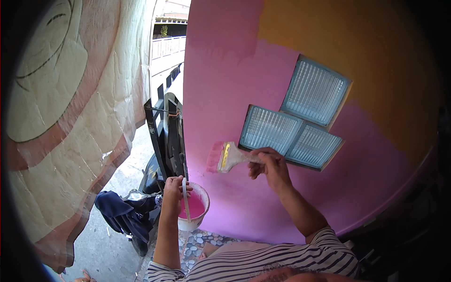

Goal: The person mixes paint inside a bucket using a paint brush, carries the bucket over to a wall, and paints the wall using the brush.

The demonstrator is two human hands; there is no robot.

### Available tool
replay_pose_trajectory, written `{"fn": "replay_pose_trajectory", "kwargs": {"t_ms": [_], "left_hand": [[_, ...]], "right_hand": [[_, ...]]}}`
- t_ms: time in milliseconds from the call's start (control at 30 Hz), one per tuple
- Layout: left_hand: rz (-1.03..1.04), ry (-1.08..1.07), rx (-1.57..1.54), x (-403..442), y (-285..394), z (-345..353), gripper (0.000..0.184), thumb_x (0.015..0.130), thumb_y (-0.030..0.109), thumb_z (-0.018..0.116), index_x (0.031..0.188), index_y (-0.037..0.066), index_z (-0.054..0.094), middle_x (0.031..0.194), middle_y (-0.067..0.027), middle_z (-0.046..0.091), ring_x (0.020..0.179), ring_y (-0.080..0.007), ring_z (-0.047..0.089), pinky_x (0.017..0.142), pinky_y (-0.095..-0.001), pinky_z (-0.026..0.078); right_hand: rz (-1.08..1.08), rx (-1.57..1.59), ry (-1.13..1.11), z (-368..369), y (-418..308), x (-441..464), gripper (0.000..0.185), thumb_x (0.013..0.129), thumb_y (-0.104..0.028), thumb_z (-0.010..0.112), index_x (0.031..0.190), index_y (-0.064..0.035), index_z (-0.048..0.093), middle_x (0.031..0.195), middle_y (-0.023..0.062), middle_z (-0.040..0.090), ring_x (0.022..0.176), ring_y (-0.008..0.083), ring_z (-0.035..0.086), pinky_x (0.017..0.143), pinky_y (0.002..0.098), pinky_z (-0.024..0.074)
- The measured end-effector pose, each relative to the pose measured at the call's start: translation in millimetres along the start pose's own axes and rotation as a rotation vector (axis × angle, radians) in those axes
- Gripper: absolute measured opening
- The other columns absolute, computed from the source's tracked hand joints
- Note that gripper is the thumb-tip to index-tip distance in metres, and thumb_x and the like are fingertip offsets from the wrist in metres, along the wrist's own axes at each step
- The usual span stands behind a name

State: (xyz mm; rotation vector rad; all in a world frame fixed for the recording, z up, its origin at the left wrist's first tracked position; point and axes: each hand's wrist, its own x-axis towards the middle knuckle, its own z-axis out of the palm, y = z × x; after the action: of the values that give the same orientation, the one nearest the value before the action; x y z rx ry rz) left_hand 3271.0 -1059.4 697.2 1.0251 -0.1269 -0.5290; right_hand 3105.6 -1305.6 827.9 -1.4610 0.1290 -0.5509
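My right hand is closed around the handle of a wide paintbrush. Pink paint coats its bristles, which point left in front of the pink wall. Lower and to the left, my left hand holds the handle of a white bucket, its fingers wrapped round it. Bright pink paint lies inside the bucket.
Three glass blocks sit in the wall, with orange-yellow paint above and to their right. A large banner hangs at the left. A motorbike with dark cloth stands beyond the bucket, near a black metal frame.
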Motion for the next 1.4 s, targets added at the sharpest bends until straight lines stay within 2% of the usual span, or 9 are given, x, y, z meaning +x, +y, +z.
{"fn": "replay_pose_trajectory", "kwargs": {"t_ms": [167,200,400,500,833,900,1133,1333,1400], "left_hand": [[-0.005,0.023,-0.021,-10.5,-1.6,-8.2,0.027,0.094,0.023,0.055,0.106,0.001,0.043,0.086,-0.0148,0.060,0.068,-0.0186,0.063,0.055,-0.0282,0.052],[0.002,0.042,0.016,-13.8,-1.3,-9.1,0.027,0.090,0.023,0.053,0.103,-0.001,0.048,0.087,-0.0143,0.060,0.073,-0.0229,0.062,0.060,-0.0329,0.050],[-0.005,0.072,-0.010,-23.8,-11.3,-20.3,0.028,0.089,0.024,0.054,0.103,-0.001,0.049,0.086,-0.0140,0.060,0.072,-0.0226,0.062,0.059,-0.0329,0.050],[-0.012,0.075,-0.024,-25.0,-19.6,-26.1,0.029,0.089,0.025,0.055,0.102,0.000,0.049,0.086,-0.0139,0.060,0.072,-0.0222,0.062,0.059,-0.0325,0.050],[-0.051,0.057,-0.100,-26.1,-40.8,-37.8,0.025,0.094,0.024,0.055,0.100,0.001,0.047,0.086,-0.0129,0.059,0.067,-0.0169,0.062,0.054,-0.0268,0.050],[-0.015,0.088,-0.051,-30.2,-41.2,-33.5,0.025,0.094,0.024,0.056,0.099,0.001,0.048,0.086,-0.0120,0.059,0.067,-0.0167,0.062,0.054,-0.0266,0.050],[0.006,0.141,-0.020,-30.5,-54.3,-29.7,0.025,0.090,0.024,0.054,0.097,0.001,0.051,0.085,-0.0145,0.059,0.067,-0.0212,0.062,0.054,-0.0311,0.050],[0.011,0.151,-0.003,-29.8,-66.2,-27.8,0.024,0.091,0.024,0.054,0.098,0.001,0.051,0.084,-0.0136,0.059,0.067,-0.0198,0.062,0.053,-0.0301,0.050],[0.023,0.148,0.006,-29.6,-71.2,-27.7,0.024,0.091,0.025,0.054,0.097,0.001,0.051,0.084,-0.0132,0.060,0.067,-0.0192,0.062,0.053,-0.0297,0.050]], "right_hand": [[-0.261,-0.133,0.058,9.4,-94.2,34.5,0.027,0.097,-0.024,0.054,0.106,0.0008,0.060,0.077,0.0125,0.067,0.061,0.0189,0.068,0.056,0.0307,0.0577],[-0.314,-0.181,0.083,13.9,-117.4,39.5,0.026,0.097,-0.023,0.055,0.106,0.0001,0.060,0.077,0.0118,0.068,0.061,0.0183,0.068,0.057,0.0306,0.0579],[-0.709,-0.427,0.098,16.7,-238.9,79.3,0.026,0.094,-0.023,0.062,0.107,-0.0014,0.065,0.081,0.0111,0.070,0.067,0.0169,0.069,0.061,0.0290,0.0587],[-0.758,-0.593,0.132,20.3,-282.8,95.0,0.026,0.093,-0.023,0.063,0.105,-0.0012,0.066,0.082,0.0116,0.070,0.068,0.0175,0.070,0.063,0.0287,0.0588],[-0.705,-0.967,0.050,19.6,-351.7,129.5,0.030,0.092,-0.026,0.064,0.106,0.0005,0.066,0.087,0.0106,0.070,0.072,0.0182,0.070,0.067,0.0274,0.0570],[-0.770,-0.984,0.144,42.3,-363.4,118.3,0.030,0.095,-0.015,0.058,0.119,0.0036,0.054,0.084,0.0167,0.069,0.064,0.0191,0.068,0.054,0.0306,0.0575],[-0.878,-1.113,0.151,48.7,-425.1,116.9,0.023,0.095,-0.015,0.060,0.108,0.0048,0.059,0.085,0.0158,0.070,0.066,0.0192,0.069,0.055,0.0299,0.0589],[-0.810,-1.174,-0.013,56.8,-405.8,93.6,0.024,0.096,-0.017,0.058,0.103,0.0055,0.061,0.088,0.0168,0.070,0.068,0.0211,0.070,0.057,0.0316,0.0599],[-0.627,-1.203,-0.214,50.1,-387.2,98.4,0.025,0.097,-0.017,0.058,0.102,0.0068,0.061,0.087,0.0168,0.070,0.070,0.0225,0.070,0.058,0.0319,0.0603]]}}
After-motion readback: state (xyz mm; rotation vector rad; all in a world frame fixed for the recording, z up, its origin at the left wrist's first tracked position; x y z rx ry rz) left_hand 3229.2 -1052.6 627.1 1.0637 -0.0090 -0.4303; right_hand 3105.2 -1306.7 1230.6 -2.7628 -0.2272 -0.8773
